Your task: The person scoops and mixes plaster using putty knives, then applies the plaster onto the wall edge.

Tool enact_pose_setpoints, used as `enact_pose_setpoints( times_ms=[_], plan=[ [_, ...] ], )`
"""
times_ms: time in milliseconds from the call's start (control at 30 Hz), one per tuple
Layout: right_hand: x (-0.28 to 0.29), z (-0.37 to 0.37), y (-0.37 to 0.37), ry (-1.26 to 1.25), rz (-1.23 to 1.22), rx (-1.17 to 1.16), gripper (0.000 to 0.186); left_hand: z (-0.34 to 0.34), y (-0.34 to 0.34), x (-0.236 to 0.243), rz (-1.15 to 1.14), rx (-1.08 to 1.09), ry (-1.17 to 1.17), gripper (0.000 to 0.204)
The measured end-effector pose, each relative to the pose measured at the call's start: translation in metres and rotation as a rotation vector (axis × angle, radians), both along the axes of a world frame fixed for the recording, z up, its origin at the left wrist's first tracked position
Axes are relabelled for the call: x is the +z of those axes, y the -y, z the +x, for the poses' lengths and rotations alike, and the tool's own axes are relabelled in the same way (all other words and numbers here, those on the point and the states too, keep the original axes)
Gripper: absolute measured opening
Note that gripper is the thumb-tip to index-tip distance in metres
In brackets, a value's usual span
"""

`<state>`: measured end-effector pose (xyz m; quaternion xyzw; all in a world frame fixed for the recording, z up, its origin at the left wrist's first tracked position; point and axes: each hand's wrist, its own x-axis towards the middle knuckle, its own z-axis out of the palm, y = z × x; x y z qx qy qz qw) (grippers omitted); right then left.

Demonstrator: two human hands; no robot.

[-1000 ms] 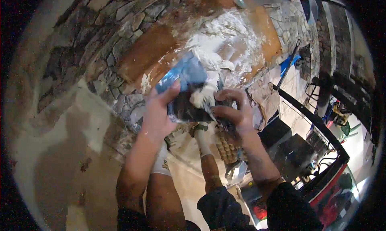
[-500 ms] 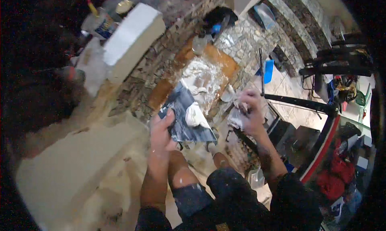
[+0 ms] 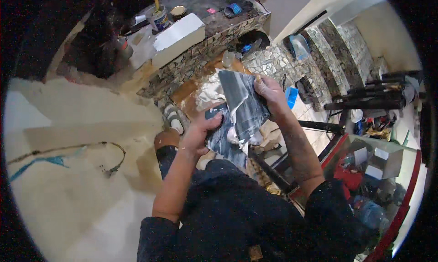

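My left hand grips a dark, white-smeared flat plate, its thumb over the top edge. My right hand grips a second dark, streaked plate by its upper right side, thumb on its face. The second plate lies over the right part of the first, touching or very close. A small white lump of paste shows where they overlap. Just beyond them, a wooden board on the stone-chip surface bears a white paste pile, partly hidden by the plates.
A ledge at upper left bears a white block, tubs and a slipper. Stone-chip steps rise at upper right. Dark metal railing and a bin of clutter are at the right. A beige wall surface fills the left.
My right hand has risen and now holds a second plate over the left one, where before its fingers were at the paste. The view has swung, bringing more ledge and steps into sight.
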<state>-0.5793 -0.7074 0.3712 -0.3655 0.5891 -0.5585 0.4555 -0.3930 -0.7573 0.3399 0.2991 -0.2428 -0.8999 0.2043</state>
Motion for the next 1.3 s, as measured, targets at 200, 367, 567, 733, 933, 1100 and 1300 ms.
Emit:
enact_pose_setpoints(
  times_ms=[200,367,567,733,933,1100,1300],
  plan=[
    [-0.001,-0.011,-0.012,-0.049,0.079,0.100,0.048,0.008,-0.003,0.021,-0.116,-0.032,-0.071,0.038],
    [0.009,-0.010,-0.017,-0.366,0.141,0.069,0.057,0.014,-0.004,0.025,0.042,0.006,-0.265,0.038],
    [-0.005,-0.027,-0.044,-0.487,0.063,0.105,0.051,0.024,-0.002,0.046,-0.032,0.076,-0.199,0.038],
    [-0.032,-0.062,-0.073,-0.170,0.089,0.120,0.050,0.039,0.019,0.046,-0.119,0.207,-0.219,0.033],
    [-0.031,-0.033,-0.069,0.100,-0.196,-0.261,0.050,0.052,0.002,0.028,-0.086,0.333,-0.156,0.029],
    [-0.014,0.016,-0.076,-0.134,-0.247,-0.261,0.048,0.052,-0.008,0.023,-0.200,0.471,0.008,0.029],
    [0.004,0.069,-0.071,0.000,-0.647,-0.048,0.047,0.052,-0.012,0.028,-0.203,0.522,-0.014,0.024]
  ],
)
